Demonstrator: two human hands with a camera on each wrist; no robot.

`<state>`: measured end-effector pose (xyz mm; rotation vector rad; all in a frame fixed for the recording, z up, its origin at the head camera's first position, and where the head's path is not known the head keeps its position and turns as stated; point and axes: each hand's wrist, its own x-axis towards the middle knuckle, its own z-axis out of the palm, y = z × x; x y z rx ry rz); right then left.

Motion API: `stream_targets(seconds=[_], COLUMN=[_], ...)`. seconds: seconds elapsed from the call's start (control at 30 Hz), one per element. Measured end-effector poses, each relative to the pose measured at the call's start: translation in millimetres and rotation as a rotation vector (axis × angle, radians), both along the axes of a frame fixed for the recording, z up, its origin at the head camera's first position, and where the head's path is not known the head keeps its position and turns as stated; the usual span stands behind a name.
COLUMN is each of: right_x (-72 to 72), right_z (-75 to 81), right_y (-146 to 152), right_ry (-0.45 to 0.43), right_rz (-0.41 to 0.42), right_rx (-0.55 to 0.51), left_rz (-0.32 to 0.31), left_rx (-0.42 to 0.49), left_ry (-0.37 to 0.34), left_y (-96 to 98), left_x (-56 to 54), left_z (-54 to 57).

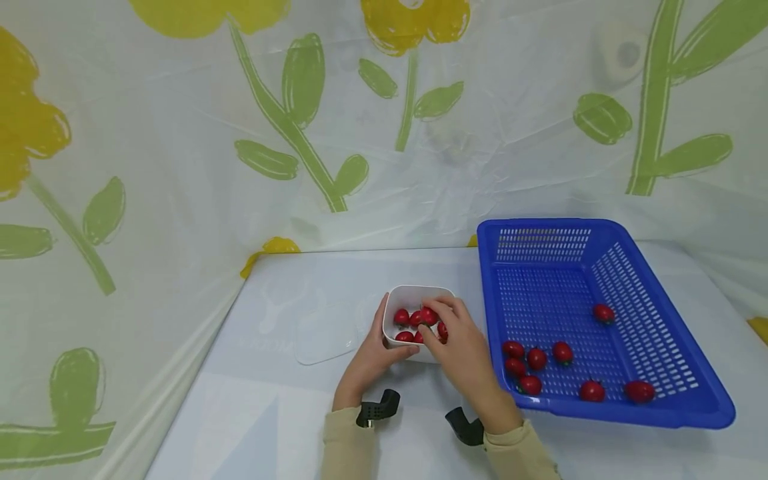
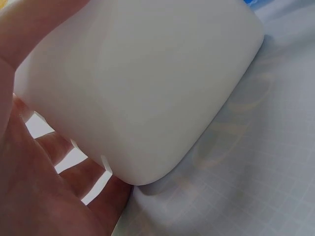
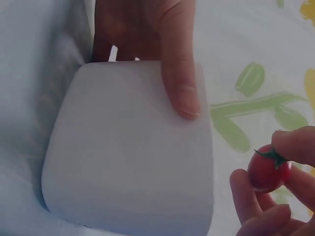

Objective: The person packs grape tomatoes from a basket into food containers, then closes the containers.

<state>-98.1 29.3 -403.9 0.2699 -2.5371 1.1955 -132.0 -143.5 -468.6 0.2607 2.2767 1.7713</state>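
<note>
A white plastic container point(image 1: 427, 355) stands on the table, with several cherry tomatoes point(image 1: 401, 317) inside. My left hand point(image 1: 373, 359) grips its left side, thumb along the near wall and fingers round the outer side. Over the container's right part, my right hand point(image 1: 465, 350) pinches one red cherry tomato point(image 3: 266, 169) between thumb and fingers. In the right wrist view that tomato shows its green leafy top and is at rim height, beside the container. The left wrist view is mostly filled by the container's plain wall point(image 2: 147, 88).
A blue perforated basket point(image 1: 492, 293) stands on the right, holding several more cherry tomatoes point(image 1: 537, 359), mostly at its near end. To the left of the container lies a clear plastic lid point(image 1: 324, 340). Behind the table point(image 1: 258, 393) hangs a flower-patterned curtain point(image 1: 420, 187).
</note>
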Motion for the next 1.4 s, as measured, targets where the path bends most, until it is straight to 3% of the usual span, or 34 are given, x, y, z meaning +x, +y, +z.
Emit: stream_targets(seconds=[0.13, 0.43, 1.07, 1.4], right_x=[-1.0, -0.7, -1.7, -1.4], right_z=[-4.2, -16.5, -16.5, -18.9], right_y=[-4.7, -9.9, -10.7, -10.6], right_ry=[-0.004, -0.030, -0.113, -0.044], right_rz=[-0.030, -0.048, -0.037, -0.062], right_rx=[0.079, 0.206, 0.166, 0.160], left_rz=[0.005, 0.008, 0.015, 0.012], left_rx=[0.002, -0.027, -0.046, -0.052], left_ry=[0.026, 0.036, 0.051, 0.057], left_y=[-0.6, 0.0, 0.7, 0.7], left_x=[-2.3, -0.8, -2.8, -1.9], left_z=[-6.3, -6.9, -7.4, -7.1])
